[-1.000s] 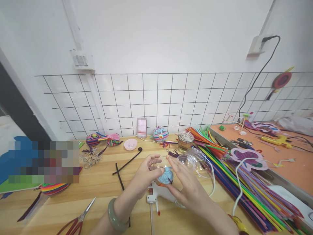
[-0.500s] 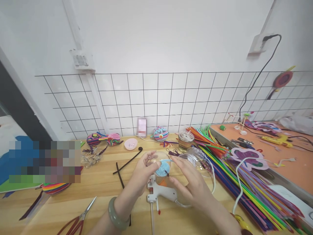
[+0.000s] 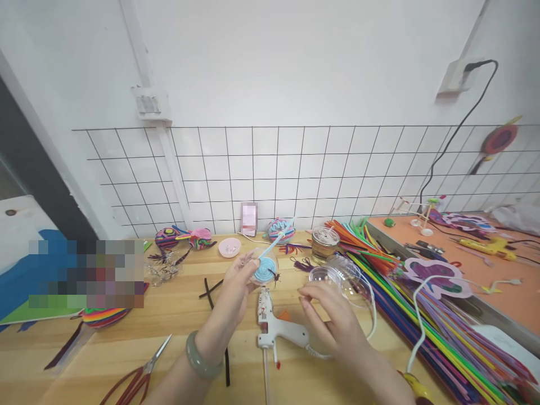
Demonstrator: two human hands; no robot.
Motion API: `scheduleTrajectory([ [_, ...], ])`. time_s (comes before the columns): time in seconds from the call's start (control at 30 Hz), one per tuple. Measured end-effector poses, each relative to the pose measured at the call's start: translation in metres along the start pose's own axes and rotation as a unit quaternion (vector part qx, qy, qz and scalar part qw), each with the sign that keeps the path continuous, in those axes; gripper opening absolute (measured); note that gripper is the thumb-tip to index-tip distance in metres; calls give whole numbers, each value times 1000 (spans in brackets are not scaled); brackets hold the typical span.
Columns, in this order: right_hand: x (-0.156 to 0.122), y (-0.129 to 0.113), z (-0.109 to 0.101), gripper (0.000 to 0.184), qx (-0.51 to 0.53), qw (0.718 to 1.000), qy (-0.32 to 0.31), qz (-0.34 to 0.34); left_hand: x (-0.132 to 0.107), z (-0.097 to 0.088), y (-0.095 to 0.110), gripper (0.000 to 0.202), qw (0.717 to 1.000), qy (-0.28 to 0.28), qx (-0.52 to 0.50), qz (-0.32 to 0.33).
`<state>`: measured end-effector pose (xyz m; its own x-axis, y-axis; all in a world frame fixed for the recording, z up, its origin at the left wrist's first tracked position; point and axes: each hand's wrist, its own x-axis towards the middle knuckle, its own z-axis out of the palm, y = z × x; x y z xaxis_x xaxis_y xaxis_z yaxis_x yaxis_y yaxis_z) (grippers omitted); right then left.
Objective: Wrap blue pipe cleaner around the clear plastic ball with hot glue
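Away from the blue coil [image 3: 265, 270], my right hand [image 3: 331, 318] had drawn off to the right and nearer me, while the coil had shifted left and its loose strand [image 3: 278, 242] had swung up toward the far side. My left hand [image 3: 233, 287] pinched the coil, thumb on its left rim, against clear plastic [image 3: 259, 283], just beyond the tip of the white glue gun [image 3: 287, 329]. My right fingers were curled; I could not tell whether they were closed. At the far side a pink dish [image 3: 230, 255] held small pale bits, and a lidded glass jar [image 3: 324, 254] held something amber. Clear domes [image 3: 352, 287] overlapped beyond my right hand. Wooden table [image 3: 179, 306] showed between the scissors [image 3: 148, 367] at near left and the glue gun; pipe cleaners [image 3: 422, 332] ran along its right edge. The far phone's [image 3: 249, 218] screen was blurred out.
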<state>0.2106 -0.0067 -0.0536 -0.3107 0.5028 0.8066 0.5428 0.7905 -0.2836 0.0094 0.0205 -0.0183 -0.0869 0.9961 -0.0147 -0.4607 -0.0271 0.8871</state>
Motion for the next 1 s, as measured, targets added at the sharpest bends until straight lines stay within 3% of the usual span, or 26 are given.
scheduleTrajectory([
  [0.07, -3, -2, 4, 20, 1, 993, -112, 37, 1, -2, 4, 41, 1000, 0, -4, 16],
  [0.17, -10, -6, 13, 46, -15, 962, -251, 109, 2, -5, 12, 39, 999, 14, 4, 43],
  [0.23, -17, -7, 20, 62, -31, 945, -301, 127, 3, -6, 17, 39, 998, 14, 9, 54],
  [0.3, -24, -8, 28, 66, -56, 934, -327, 129, 4, -8, 19, 39, 998, 3, 7, 61],
  [0.5, -33, -11, 48, 73, -144, 914, -352, 141, 5, -10, 22, 37, 997, -7, 1, 75],
  [0.67, -27, -14, 42, 64, -115, 905, -367, 184, 4, -13, 27, 33, 996, -21, 2, 92],
  [0.8, -10, -17, 24, 25, 6, 917, -342, 204, 5, -17, 35, 38, 994, -3, -1, 112],
  [0.87, -3, -16, 13, 13, 107, 917, -325, 206, 6, -20, 40, 41, 992, 20, -5, 125],
  [1.0, 1, -4, -5, 30, 295, 895, -263, 205, 9, -25, 45, 45, 989, 28, -8, 145],
])
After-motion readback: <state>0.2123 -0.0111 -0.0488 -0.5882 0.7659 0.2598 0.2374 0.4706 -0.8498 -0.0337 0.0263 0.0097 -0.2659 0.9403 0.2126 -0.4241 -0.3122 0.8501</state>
